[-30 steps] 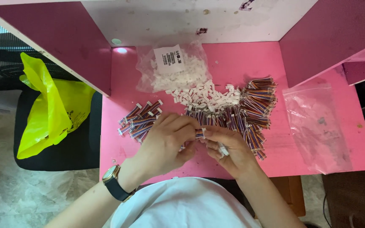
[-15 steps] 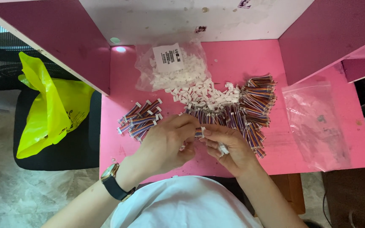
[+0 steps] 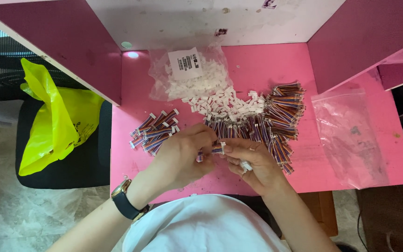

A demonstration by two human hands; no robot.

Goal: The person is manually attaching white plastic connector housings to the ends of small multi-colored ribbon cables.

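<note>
Both hands, the left hand (image 3: 183, 156) and right hand (image 3: 253, 163), pinch 1 short striped wire lead (image 3: 211, 151) with closed fingertips, best kept level and square to the white connector (image 3: 246, 165).

Left hand (image 3: 183, 156) edged slightly toward wire piece (image 3: 212, 150)

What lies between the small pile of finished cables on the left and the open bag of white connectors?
In the head view, only bare pink tabletop separates the small cable pile from the connector bag.

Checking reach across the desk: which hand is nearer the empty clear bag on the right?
Right. The right hand lies left of the empty clear bag; the left hand sits farther left still.
</note>
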